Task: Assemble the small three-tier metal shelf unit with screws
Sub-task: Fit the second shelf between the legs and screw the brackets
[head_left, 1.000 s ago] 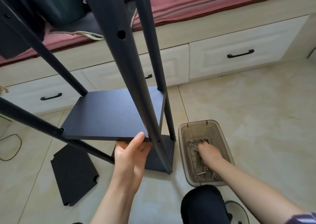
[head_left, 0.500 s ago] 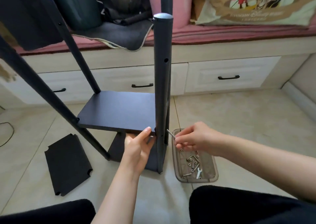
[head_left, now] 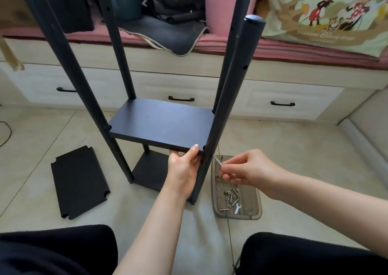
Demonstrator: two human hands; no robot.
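Observation:
The dark shelf unit stands on the floor with several upright posts. Its middle shelf board (head_left: 161,123) sits between them, and a lower board (head_left: 151,169) lies beneath it. My left hand (head_left: 183,169) grips the middle board's front right corner, thumb on top, beside the near right post (head_left: 228,98). My right hand (head_left: 247,167) pinches a long silver screw (head_left: 217,161), whose tip touches that post at the board's level. A loose third board (head_left: 78,182) lies flat on the floor to the left.
A small brown plastic tray (head_left: 256,209) with several screws, nuts and a little wrench sits on the floor just right of the post. Behind the unit stands a cream drawer bench (head_left: 273,102) with a pink cushion and a cartoon pillow. My knees fill the bottom edge.
My right hand came out of the tray with a screw and has brought it up to the near right post. The left hand has kept hold of the middle board's corner.

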